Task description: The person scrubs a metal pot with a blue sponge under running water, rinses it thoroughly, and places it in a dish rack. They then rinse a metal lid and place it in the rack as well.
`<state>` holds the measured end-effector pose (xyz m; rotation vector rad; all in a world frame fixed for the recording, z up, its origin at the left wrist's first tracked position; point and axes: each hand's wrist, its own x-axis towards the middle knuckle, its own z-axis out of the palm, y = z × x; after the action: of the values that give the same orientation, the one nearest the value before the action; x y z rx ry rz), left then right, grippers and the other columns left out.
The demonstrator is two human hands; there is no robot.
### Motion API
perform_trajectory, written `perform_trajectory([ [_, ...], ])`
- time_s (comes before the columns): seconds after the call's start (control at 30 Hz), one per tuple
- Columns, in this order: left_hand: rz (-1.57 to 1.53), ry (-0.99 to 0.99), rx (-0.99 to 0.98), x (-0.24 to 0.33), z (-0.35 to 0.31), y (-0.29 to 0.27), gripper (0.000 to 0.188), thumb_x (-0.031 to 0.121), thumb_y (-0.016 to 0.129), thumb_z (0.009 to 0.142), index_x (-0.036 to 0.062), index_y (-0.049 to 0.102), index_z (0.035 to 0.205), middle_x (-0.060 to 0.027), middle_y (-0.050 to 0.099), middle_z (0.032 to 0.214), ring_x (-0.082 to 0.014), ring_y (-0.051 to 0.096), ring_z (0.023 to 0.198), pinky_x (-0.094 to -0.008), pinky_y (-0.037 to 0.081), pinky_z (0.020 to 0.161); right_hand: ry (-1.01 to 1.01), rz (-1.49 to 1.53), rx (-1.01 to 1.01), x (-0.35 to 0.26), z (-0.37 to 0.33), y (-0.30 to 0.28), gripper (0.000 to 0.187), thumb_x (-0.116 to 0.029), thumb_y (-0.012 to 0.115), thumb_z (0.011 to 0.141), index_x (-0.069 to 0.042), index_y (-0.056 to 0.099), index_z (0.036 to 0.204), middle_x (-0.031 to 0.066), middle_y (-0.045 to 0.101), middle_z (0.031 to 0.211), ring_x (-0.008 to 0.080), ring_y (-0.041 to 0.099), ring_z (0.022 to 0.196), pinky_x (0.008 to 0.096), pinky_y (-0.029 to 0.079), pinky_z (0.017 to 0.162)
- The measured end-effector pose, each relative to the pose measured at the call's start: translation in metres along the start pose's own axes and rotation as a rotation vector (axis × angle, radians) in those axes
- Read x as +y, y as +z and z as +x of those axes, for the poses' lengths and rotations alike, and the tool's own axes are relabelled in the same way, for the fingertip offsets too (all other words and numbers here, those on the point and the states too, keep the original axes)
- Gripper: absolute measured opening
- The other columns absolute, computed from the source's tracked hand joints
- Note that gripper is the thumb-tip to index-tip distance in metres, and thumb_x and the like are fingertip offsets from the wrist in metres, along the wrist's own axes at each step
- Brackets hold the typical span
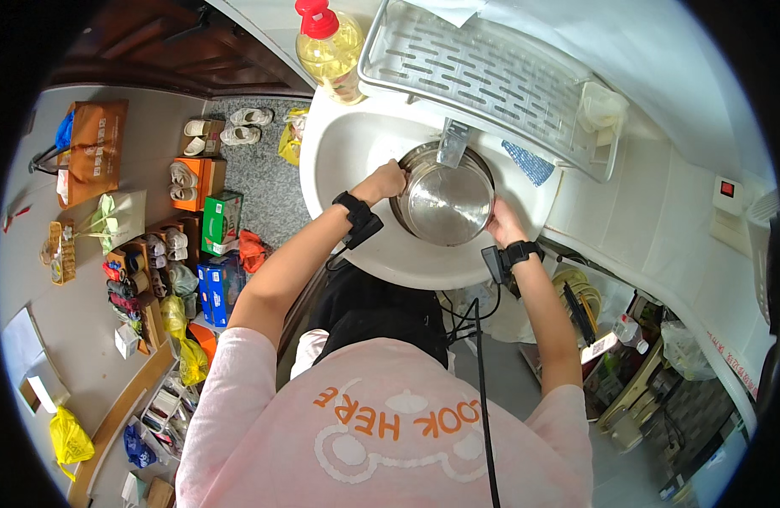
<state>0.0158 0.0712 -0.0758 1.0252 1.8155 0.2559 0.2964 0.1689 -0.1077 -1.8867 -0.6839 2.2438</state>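
A round, shiny steel pot is in the white sink, beneath the metal faucet. Its far side shows a second dark curved edge; whether that belongs to another vessel I cannot tell. My left hand grips the pot's left edge with curled fingers. On the opposite side, my right hand holds the right edge, its fingers partly hidden behind the metal. Right of the faucet, a blue-and-white patterned cloth lies on the sink's rim.
A clear pump bottle of yellow liquid stands behind the sink at left. A slotted grey dish rack sits behind the faucet. Black cables hang below my right wrist. Shoes and boxes line the floor at left; a shelf of kitchenware stands right.
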Motion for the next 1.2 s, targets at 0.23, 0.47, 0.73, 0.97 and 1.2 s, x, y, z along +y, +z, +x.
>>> perform_trajectory([
  [0.23,0.031,-0.003,-0.057,0.007,0.011,0.007,0.040,0.024,0.042,0.099,-0.0134,0.049,0.113,-0.0324,0.064,0.099,-0.0433,0.063,0.095,-0.0467,0.048,0.084,0.033,0.045,0.088,0.000,-0.001,-0.009,0.034,-0.036,0.035,0.104,-0.011,0.058,0.102,0.0038,0.063,0.084,0.0178,0.061,0.069,0.0380,0.052,0.063],
  [0.47,-0.111,-0.134,-0.063,-0.023,0.004,0.005,0.028,0.007,0.048,0.087,-0.0158,0.063,0.084,-0.0302,0.067,0.077,-0.0374,0.069,0.064,-0.0417,0.056,0.060,0.103,-0.217,0.012,-0.011,0.002,0.011,0.034,-0.037,0.040,0.099,-0.013,0.062,0.094,0.0031,0.061,0.080,0.0168,0.055,0.064,0.0384,0.052,0.071],
  [0.73,0.519,0.404,-0.089,-0.105,0.035,0.009,0.020,0.008,0.054,0.086,-0.0086,0.064,0.092,-0.0215,0.063,0.098,-0.0370,0.067,0.066,-0.0395,0.056,0.065,0.201,-0.135,-0.182,-0.013,0.028,0.013,0.026,-0.026,0.046,0.095,-0.007,0.060,0.084,0.0043,0.061,0.076,0.0189,0.058,0.065,0.0391,0.054,0.068],
  [0.97,-0.146,-0.069,-0.136,-0.029,-0.002,-0.023,0.022,0.006,0.048,0.089,-0.0110,0.056,0.101,-0.0234,0.068,0.086,-0.0296,0.070,0.062,-0.0355,0.057,0.057,0.112,-0.260,-0.125,-0.012,0.005,0.006,0.019,-0.020,0.047,0.097,-0.006,0.060,0.102,0.0047,0.065,0.087,0.0163,0.062,0.070,0.0373,0.056,0.071],
  [1.2,-0.356,-0.081,-0.213,-0.030,0.026,-0.006,0.023,0.009,0.046,0.092,-0.0101,0.056,0.100,-0.0220,0.067,0.082,-0.0312,0.069,0.060,-0.0382,0.058,0.051,0.044,-0.253,-0.024,-0.014,-0.023,0.001,0.027,-0.012,0.041,0.097,-0.009,0.049,0.123,0.0046,0.061,0.096,0.0173,0.060,0.077,0.0347,0.052,0.077],
])
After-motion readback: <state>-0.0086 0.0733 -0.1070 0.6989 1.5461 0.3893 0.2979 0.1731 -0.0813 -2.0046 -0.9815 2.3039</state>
